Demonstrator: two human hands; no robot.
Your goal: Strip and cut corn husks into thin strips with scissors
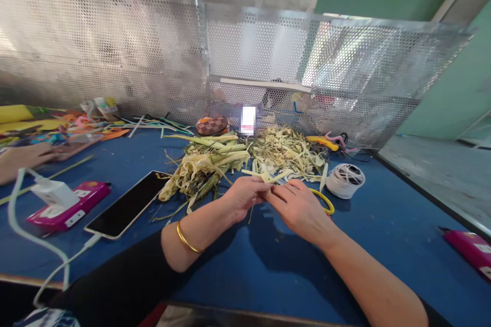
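My left hand (245, 196) is closed, its fingertips pinching a pale corn husk strip (265, 177) above the blue table. Fingertip to fingertip with it, my right hand (297, 207) is also closed at the strip. A yellow scissors handle (328, 202) curves out past the right hand, and a bit of grey blade shows above its knuckles; whether that hand grips the scissors is hidden. Just beyond my hands lie a bundle of long corn husks (207, 163) and a heap of shredded husk pieces (287, 150).
White cord spool (345, 181) stands right. A phone (128, 204) on a cable, a pink power strip (72, 204) and another person's hand (26, 161) are left. A checkered pouch (212, 125) lies before the perforated metal screen (261, 46). Another pink power strip (470, 250) sits far right.
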